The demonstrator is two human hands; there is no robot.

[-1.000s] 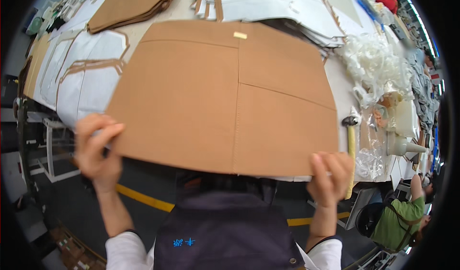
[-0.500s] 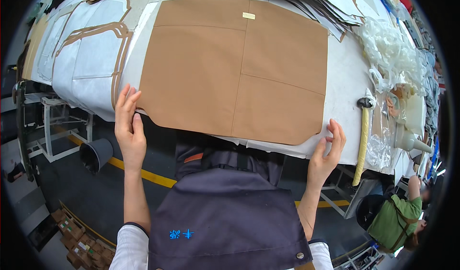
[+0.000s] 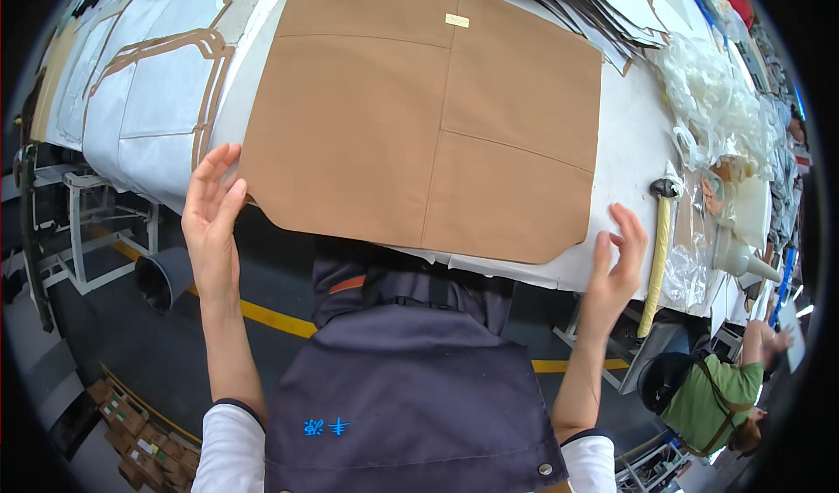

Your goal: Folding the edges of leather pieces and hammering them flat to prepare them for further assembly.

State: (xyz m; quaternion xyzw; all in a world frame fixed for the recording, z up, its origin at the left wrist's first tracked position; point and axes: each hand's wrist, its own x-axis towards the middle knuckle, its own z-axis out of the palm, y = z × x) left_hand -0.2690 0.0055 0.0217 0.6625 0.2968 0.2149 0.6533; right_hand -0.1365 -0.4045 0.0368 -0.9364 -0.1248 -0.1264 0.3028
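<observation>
Both hands have let go of the brown fabric panel (image 3: 428, 117); a hammer (image 3: 657, 248) lies beside it.

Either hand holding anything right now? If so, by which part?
Nothing is held. The left hand is open, fingertips at the lower left edge of the brown fabric panel. The right hand is open beside its lower right corner.

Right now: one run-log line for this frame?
left hand: open, at left edge of brown fabric panel | right hand: open, just off its lower right corner | panel: flat on table

Dark floor (image 3: 131, 353); yellow line (image 3: 271, 320)
</observation>
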